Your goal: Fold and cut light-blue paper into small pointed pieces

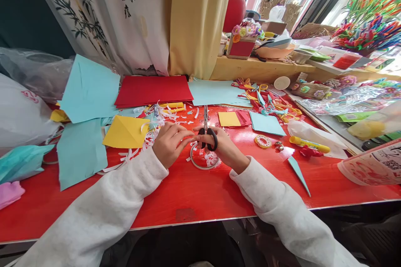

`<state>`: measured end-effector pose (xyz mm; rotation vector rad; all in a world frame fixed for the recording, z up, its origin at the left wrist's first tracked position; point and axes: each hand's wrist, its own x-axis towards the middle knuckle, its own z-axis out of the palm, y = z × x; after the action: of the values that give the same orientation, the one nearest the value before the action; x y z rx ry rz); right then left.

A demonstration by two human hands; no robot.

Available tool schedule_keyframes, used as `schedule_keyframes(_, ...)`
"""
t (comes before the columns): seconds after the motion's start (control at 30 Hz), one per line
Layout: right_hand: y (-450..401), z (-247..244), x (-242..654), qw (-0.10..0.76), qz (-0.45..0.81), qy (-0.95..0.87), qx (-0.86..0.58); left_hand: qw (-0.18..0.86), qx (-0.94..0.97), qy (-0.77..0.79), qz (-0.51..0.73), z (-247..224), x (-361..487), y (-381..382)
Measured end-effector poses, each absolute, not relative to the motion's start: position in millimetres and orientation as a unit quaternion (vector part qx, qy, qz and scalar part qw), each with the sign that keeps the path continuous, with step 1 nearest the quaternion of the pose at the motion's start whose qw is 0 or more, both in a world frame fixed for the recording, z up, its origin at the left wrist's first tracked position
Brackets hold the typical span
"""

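Observation:
My right hand (pixel 227 147) is wrapped round a pair of scissors (pixel 206 117), with its fingers in the black handles. The blades point away from me toward the back of the table. My left hand (pixel 171 142) is close beside it, fingers pressed together and tips reaching the scissor handles. Anything between those left fingertips is too small or hidden to make out. Beneath both hands a pale ring (pixel 202 168) lies on the red table (pixel 175 192), with small white paper scraps inside it. A yellow folded paper square (pixel 127 132) lies left of my left hand.
Light blue sheets (pixel 83 154) and white paper strips spread to the left. Red paper (pixel 153 91) is stacked at the back. On the right are small blue squares (pixel 267 124), a tape roll (pixel 262 142), a yellow glue stick (pixel 310 144), a blue paper cone (pixel 299 176) and a cup (pixel 369 167).

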<state>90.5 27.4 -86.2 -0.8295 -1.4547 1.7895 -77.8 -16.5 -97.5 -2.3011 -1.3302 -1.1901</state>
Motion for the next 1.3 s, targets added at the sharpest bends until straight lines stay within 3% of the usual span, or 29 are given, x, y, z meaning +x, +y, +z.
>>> schedule_keyframes(0.53,26.2,-83.4,91.3,0.324,0.668,-0.593,-0.312,0.101,-0.775,-0.480,-0.398,-93.6,-80.5,-29.5)
schedule_keyframes(0.77,33.2,-82.4,101.3,0.375,0.654,-0.561,-0.343,0.102,-0.822,-0.473,-0.300,-122.6,-87.7,-46.4)
schedule_keyframes(1.0,31.5,-84.7,99.3,0.343,0.640,-0.584,-0.363,0.098,-0.829,-0.487,-0.256,-125.4,-86.5,-46.3)
schedule_keyframes(1.07,33.6,-84.6,102.7,0.346,0.573,-0.633,-0.389,0.100,-0.830,-0.489,-0.249,-125.1,-86.2,-46.0)
schedule_keyframes(1.17,39.7,-80.9,115.0,0.346,0.346,-0.722,-0.489,0.099,-0.838,-0.479,-0.243,-125.2,-85.4,-45.3)
schedule_keyframes(1.3,45.4,-74.7,137.0,0.263,0.122,-0.750,-0.595,0.089,-0.853,-0.461,-0.228,-121.8,-83.5,-44.0)
